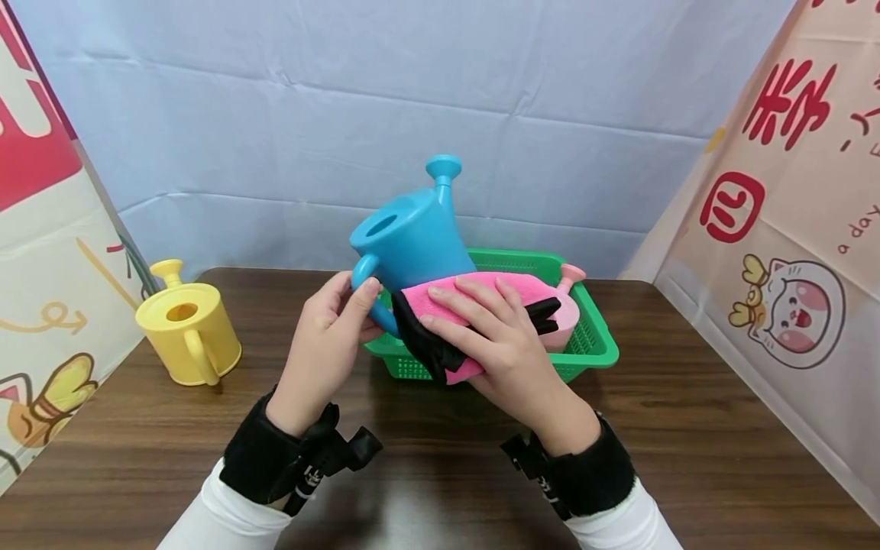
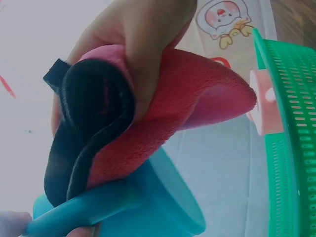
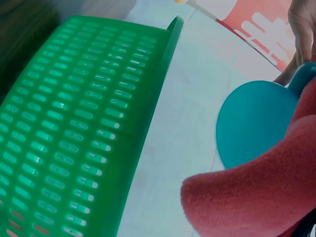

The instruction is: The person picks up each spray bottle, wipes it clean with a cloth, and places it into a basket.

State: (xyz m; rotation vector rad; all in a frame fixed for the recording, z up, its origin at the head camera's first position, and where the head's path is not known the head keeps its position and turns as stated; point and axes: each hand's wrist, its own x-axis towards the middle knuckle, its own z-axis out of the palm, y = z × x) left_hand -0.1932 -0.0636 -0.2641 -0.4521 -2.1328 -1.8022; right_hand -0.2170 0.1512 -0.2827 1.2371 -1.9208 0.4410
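A blue watering can [image 1: 419, 241] is tilted up over the left part of the green basket [image 1: 596, 347]. My left hand [image 1: 330, 344] grips its looped handle [image 2: 84, 210] between thumb and fingers. Against the can's near side, my right hand [image 1: 498, 336] holds a fuzzy pink cloth [image 1: 426, 302] with black fabric parts [image 2: 96, 98]. In the left wrist view its thumb lies over the cloth and the other fingers are mostly hidden behind. The right wrist view shows the can's round base [image 3: 254, 123] beside the cloth's folded end.
A pink watering can [image 1: 567, 317] sits in the basket's right part, partly covered by the cloth. On the left of the brown wooden table [image 1: 426, 489] stands a yellow watering can [image 1: 189, 328]. Printed sheets hang at both sides, with a pale blue sheet [image 1: 275, 137] behind.
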